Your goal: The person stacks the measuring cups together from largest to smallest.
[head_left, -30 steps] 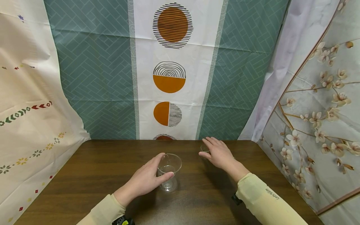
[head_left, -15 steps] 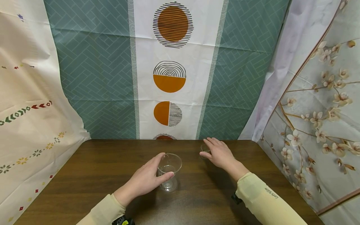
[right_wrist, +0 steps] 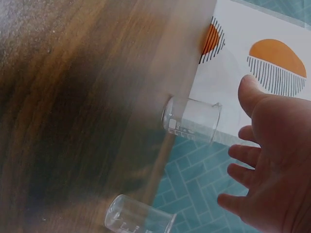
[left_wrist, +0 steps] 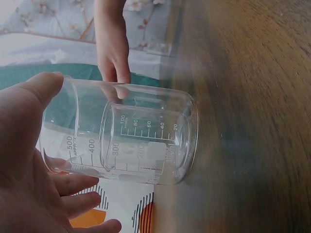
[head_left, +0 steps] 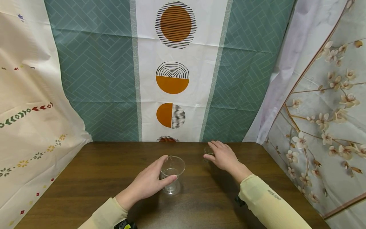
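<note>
My left hand (head_left: 147,179) grips a large glass beaker (head_left: 178,167) around its upper side, thumb and fingers on either side of the rim. The beaker stands upright on the table, and a smaller beaker (left_wrist: 146,127) with a scale up to 100 sits inside it. Farther back on the right, my right hand (head_left: 224,156) hovers over a small glass beaker (head_left: 207,153), partly hiding it. In the right wrist view that small beaker (right_wrist: 194,119) is upright just below the spread thumb and relaxed fingers, apart from them.
Another small glass beaker (right_wrist: 140,217) stands nearby in the right wrist view. The brown wooden table (head_left: 94,178) ends at a green and white patterned cloth (head_left: 97,79). A beige cloth (head_left: 34,95) hangs at left, a floral one (head_left: 323,121) at right.
My right hand has drifted very slightly to the right over the small beaker. The left hand and the large beaker have stayed in place.
</note>
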The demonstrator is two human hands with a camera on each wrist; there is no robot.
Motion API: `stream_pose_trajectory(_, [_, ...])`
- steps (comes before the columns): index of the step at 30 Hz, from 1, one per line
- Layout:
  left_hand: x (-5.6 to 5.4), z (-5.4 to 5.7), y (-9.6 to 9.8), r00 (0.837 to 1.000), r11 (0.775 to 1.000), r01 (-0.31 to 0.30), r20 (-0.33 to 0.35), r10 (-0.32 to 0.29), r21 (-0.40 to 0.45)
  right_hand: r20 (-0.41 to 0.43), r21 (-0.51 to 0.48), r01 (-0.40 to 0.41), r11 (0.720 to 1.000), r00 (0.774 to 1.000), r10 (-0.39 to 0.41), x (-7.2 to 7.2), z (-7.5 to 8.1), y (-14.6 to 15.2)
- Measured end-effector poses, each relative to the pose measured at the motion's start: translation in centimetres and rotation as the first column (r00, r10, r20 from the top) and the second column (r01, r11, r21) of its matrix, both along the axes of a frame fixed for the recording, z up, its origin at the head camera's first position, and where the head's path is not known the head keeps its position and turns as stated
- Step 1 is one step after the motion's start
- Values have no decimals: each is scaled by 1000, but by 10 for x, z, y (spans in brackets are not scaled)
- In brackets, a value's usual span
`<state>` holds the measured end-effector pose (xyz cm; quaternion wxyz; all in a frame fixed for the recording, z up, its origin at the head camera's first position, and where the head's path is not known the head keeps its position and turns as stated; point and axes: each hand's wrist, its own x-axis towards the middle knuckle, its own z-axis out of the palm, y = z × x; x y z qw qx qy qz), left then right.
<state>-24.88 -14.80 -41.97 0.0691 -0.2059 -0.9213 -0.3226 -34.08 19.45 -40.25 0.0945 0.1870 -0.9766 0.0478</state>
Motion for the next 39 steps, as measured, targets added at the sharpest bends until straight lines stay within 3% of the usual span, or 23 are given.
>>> stream_pose_trajectory(39, [1, 2, 0, 1000, 1000, 0, 0, 0, -4, 82, 6, 48, 999, 995, -48, -11, -12, 0])
